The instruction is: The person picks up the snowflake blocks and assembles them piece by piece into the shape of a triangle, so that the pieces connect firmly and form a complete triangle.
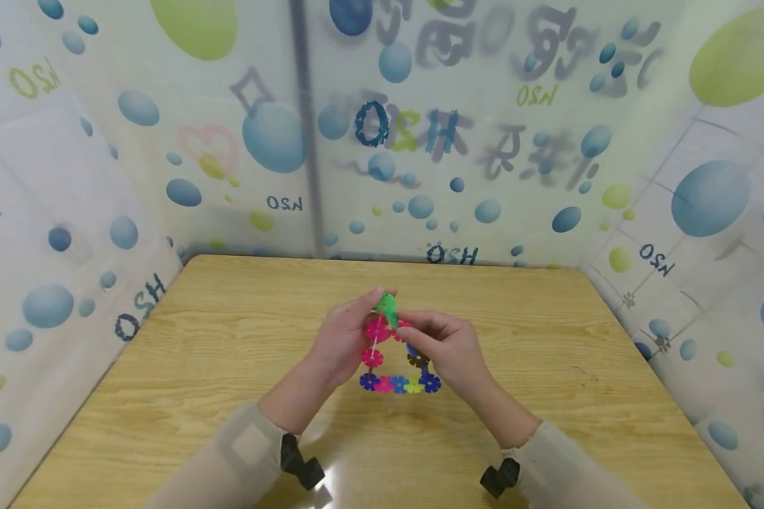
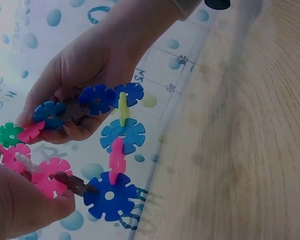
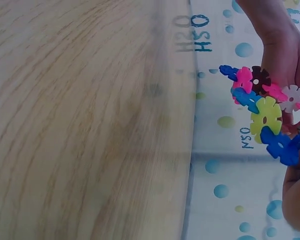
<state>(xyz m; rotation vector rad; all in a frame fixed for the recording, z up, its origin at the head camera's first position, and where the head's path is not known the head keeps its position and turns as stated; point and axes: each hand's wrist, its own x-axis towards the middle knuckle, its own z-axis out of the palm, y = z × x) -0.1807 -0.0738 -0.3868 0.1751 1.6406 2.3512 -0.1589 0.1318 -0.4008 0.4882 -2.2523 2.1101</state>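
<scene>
Notched plastic snowflake discs, slotted together into a closed loop (image 1: 400,384), hang between both hands above the table. Pink, blue, brown, yellow and white discs make up its sides, and green discs (image 1: 387,305) sit at the top. My left hand (image 1: 340,343) grips the upper left side of the loop, by the pink discs (image 2: 51,176). With thumb and fingers, my right hand (image 1: 457,350) pinches the upper right side just below the green discs. Blue corner discs (image 2: 110,196) dangle free of the fingers. Some discs are partly hidden behind the fingers.
Under the hands lies a wood-grain table (image 1: 229,325). Pale curtain-like walls (image 1: 420,177) printed with blue and green dots enclose its back and sides. Dark blocks (image 1: 302,463) are strapped at both sleeve cuffs.
</scene>
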